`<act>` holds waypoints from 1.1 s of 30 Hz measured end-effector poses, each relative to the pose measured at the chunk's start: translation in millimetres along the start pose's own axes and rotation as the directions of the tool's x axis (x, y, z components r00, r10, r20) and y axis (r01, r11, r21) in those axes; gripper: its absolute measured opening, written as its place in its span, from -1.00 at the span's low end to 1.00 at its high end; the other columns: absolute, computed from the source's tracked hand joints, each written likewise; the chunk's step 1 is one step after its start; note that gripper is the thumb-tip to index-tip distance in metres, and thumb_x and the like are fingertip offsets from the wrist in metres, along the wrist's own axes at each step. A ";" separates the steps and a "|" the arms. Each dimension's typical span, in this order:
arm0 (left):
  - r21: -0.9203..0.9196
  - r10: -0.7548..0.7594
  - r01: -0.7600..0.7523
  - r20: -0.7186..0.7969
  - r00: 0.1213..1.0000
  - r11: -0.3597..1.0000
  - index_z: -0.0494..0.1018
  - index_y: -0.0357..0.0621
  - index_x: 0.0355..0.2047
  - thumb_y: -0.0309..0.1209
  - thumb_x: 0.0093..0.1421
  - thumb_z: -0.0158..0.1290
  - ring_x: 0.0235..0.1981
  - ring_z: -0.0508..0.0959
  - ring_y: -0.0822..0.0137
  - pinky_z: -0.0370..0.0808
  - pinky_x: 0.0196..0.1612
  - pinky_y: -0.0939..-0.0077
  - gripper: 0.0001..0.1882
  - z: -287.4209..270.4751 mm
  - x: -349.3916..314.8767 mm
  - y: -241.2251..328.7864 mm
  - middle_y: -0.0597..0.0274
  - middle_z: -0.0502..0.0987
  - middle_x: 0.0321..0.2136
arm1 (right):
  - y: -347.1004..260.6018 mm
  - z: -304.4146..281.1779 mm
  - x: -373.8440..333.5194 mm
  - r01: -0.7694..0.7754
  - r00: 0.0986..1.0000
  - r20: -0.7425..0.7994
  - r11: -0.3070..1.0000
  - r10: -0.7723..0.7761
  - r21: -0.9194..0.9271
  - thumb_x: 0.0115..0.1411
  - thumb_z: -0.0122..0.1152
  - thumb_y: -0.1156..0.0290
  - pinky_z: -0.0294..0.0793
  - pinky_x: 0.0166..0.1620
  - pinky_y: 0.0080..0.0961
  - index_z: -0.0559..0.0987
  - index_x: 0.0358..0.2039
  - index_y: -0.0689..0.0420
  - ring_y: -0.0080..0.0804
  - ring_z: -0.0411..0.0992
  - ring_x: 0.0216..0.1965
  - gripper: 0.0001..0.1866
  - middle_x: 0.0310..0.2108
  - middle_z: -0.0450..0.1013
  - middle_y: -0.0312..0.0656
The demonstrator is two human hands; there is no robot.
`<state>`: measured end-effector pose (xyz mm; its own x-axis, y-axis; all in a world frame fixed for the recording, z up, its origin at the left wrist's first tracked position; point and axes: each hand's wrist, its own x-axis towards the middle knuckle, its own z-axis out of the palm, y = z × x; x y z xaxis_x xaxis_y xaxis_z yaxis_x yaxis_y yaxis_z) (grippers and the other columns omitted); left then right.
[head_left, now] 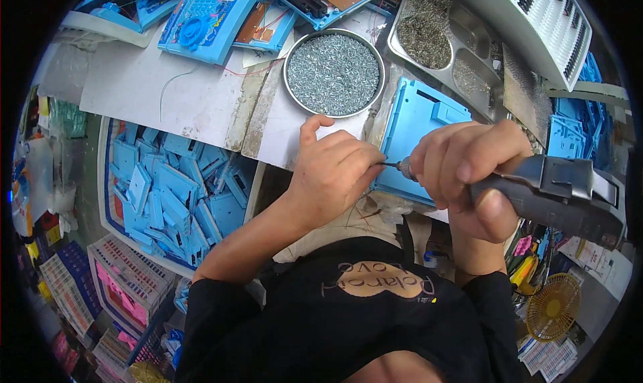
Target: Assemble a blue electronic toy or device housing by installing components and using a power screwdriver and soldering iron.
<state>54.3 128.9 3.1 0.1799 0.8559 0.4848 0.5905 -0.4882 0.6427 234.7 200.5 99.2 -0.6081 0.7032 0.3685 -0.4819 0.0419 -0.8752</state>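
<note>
My right hand [462,172] grips a black power screwdriver [552,205], its thin bit pointing left. By the bit's tip, my left hand [335,165] has thumb and forefinger pinched together; whatever they hold is too small or hidden to make out. Its little finger sticks out toward a round metal dish [289,88] full of small silvery screws. Under and beyond both hands lies a light blue plastic panel [412,118] on the bench, partly covered by my right hand.
Blue toy housings [207,21] crowd the back left. A steel compartment tray [479,75] of small metal parts and a white rack [529,21] stand back right. Left below the bench, a bin [107,182] holds many blue pieces. A yellow fan [553,307] sits lower right.
</note>
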 end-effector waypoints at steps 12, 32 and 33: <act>-0.107 0.083 -0.041 0.427 0.900 0.993 0.50 -0.08 0.15 -0.53 0.05 0.16 0.38 0.35 0.28 0.14 0.29 0.02 -0.42 -9.3 9.7 -3.3 0.22 0.46 0.28 | 12.1 17.2 -30.4 -0.059 0.994 -0.101 0.968 0.035 -0.246 0.22 0.35 0.19 0.38 -0.51 -0.38 0.40 -0.36 0.09 -0.41 0.31 -0.75 -0.68 -0.73 0.34 -0.29; 0.124 0.165 -0.213 0.313 0.935 0.969 0.59 -0.04 0.03 -0.49 0.03 0.19 0.11 0.52 0.26 0.20 0.22 0.09 -0.53 51.6 61.6 27.3 0.32 0.58 0.13 | -44.9 -85.3 -74.3 0.221 0.906 -0.294 0.933 -0.304 -0.283 0.28 0.16 0.30 0.28 -0.52 -0.46 0.44 -0.11 0.28 -0.55 0.21 -0.70 -0.69 -0.68 0.31 -0.31; 0.149 0.157 -0.216 0.331 0.930 0.965 0.59 -0.03 0.03 -0.48 0.04 0.20 0.11 0.52 0.28 0.18 0.23 0.07 -0.53 53.2 62.6 28.2 0.33 0.57 0.13 | -35.6 -88.9 -78.2 0.197 0.900 -0.338 0.949 -0.276 -0.248 0.26 0.18 0.33 0.29 -0.53 -0.49 0.43 -0.14 0.29 -0.55 0.25 -0.67 -0.71 -0.64 0.34 -0.26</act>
<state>124.1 177.8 20.0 0.5211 0.7759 0.3555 0.6480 -0.6308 0.4269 355.5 207.1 73.7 -0.2010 0.8612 0.4668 -0.4209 0.3544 -0.8350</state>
